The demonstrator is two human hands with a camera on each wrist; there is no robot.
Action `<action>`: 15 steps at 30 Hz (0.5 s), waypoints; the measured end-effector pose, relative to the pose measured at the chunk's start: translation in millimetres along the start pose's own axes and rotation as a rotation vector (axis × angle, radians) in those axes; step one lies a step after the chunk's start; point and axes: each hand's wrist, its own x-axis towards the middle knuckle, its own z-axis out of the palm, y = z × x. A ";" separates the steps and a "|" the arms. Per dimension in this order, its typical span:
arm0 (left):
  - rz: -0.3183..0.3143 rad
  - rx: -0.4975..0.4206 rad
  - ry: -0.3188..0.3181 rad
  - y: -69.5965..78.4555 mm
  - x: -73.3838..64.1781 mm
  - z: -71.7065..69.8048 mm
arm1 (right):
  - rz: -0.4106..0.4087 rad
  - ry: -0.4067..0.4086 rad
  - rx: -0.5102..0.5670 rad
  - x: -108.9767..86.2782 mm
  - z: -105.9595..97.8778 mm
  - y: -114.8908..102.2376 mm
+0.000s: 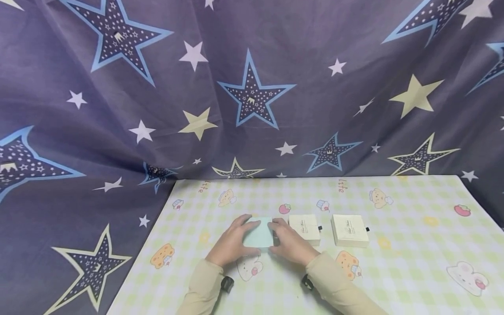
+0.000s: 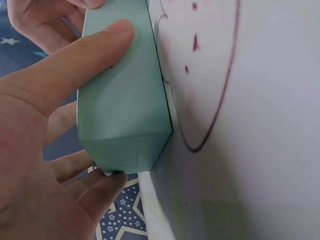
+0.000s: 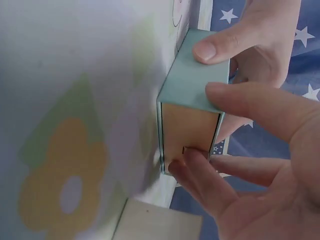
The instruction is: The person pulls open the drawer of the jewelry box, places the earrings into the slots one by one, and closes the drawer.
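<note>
A mint-green drawer box (image 1: 258, 235) sits on the table between both hands. My left hand (image 1: 234, 241) grips its left part, the thumb (image 2: 100, 47) along the near side and other fingers round the left end and far side. At the right end my right hand (image 1: 292, 243) holds the box, thumb on the near side. In the right wrist view, some right fingertips (image 3: 192, 155) touch the cream end face (image 3: 189, 125) of the inner drawer, which looks about level with the sleeve's edge. Whatever the box contains is hidden.
Just right of my right hand stands a cream box (image 1: 305, 226) with a small black tab; a second similar cream box (image 1: 349, 228) is farther right. The checked tablecloth (image 1: 417, 245) carries cartoon prints. Behind the table hangs a dark star-patterned curtain (image 1: 275, 39).
</note>
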 end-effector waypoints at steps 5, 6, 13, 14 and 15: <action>0.002 -0.008 -0.029 -4.8 4.0 -3.5 | 0.015 0.015 0.016 6.6 2.8 1.1; 0.004 -0.009 -0.032 -5.3 4.7 -3.8 | 0.016 0.017 0.015 7.4 3.2 1.5; 0.016 -0.012 -0.040 -7.1 7.3 -3.4 | -0.005 0.041 -0.003 6.4 3.2 5.3; 0.018 -0.011 -0.040 -7.1 7.4 -3.3 | -0.014 0.050 -0.005 5.3 1.9 5.6; 0.019 -0.007 -0.041 -7.3 7.8 -3.1 | -0.026 0.065 -0.008 4.3 0.3 5.6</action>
